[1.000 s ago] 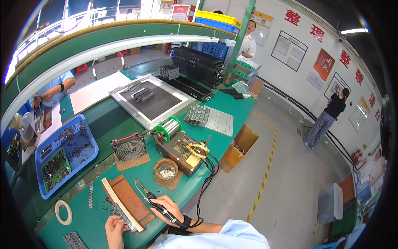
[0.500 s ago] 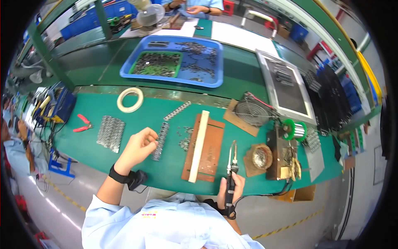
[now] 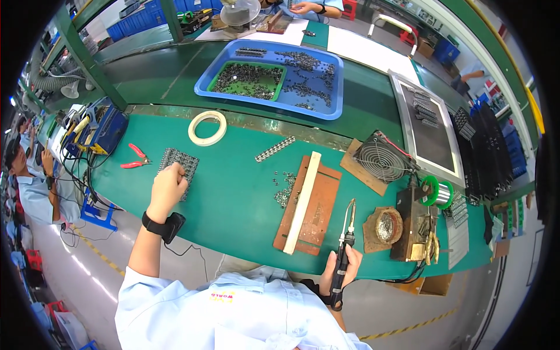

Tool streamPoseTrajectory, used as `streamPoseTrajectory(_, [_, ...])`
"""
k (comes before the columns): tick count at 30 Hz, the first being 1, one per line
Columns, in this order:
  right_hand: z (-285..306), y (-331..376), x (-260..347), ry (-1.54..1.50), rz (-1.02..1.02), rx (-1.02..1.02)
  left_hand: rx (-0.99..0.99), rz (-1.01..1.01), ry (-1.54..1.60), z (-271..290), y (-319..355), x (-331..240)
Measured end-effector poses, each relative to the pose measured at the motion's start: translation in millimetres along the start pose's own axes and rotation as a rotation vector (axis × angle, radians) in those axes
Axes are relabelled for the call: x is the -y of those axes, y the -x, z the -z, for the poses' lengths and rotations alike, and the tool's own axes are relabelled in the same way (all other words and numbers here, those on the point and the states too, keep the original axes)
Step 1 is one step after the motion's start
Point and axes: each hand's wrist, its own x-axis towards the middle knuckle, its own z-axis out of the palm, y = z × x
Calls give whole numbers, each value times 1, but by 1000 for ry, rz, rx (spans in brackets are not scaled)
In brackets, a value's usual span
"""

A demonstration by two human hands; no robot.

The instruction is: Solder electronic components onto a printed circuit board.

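Observation:
My left hand [image 3: 167, 188] is closed at the right edge of a block of dark metal strips [image 3: 175, 156] lying side by side. Its fingers pinch what looks like the rightmost strip [image 3: 185, 195], mostly hidden beneath them. In my right hand [image 3: 350, 262] is a soldering iron [image 3: 345, 239] with a thin curved tube at its tip, held upright over the near table edge. Left of it lies a brown board [image 3: 322, 204] with a pale wooden bar [image 3: 302, 204] across it. Loose small metal parts [image 3: 284, 192] lie beside the board, and a single strip [image 3: 275, 149] rests farther back.
Red-handled pliers [image 3: 136, 157] and a tape roll [image 3: 193, 129] lie on the green table. A fan [image 3: 381, 158], a solder-filled dish [image 3: 387, 225] and a solder spool [image 3: 443, 193] stand at right. Beyond is a blue tray [image 3: 333, 111] of parts; a co-worker's hand [image 3: 301, 8] shows across.
My left hand has moved left with the strip from mid-table to the block of strips. My right hand still holds the soldering iron. The whole view has shifted.

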Motion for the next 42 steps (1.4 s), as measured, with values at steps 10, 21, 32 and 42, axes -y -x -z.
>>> streamPoseTrajectory(10, [1, -4, -6, 25, 13, -26, 375, -438, 454, 8, -46, -120])
streamPoseTrajectory(21, [-1, -14, -15, 49, 42, -74, 359, -378, 186, -99, -133, -139])
streamPoseTrajectory(32, [-7, -20, -23, 82, 61, -79, 784, 128, 1079, -66, -115, -133])
streamPoseTrajectory(42, [-4, -31, -12, 37, -36, 73, 919, -343, 1051, -20, -44, -161])
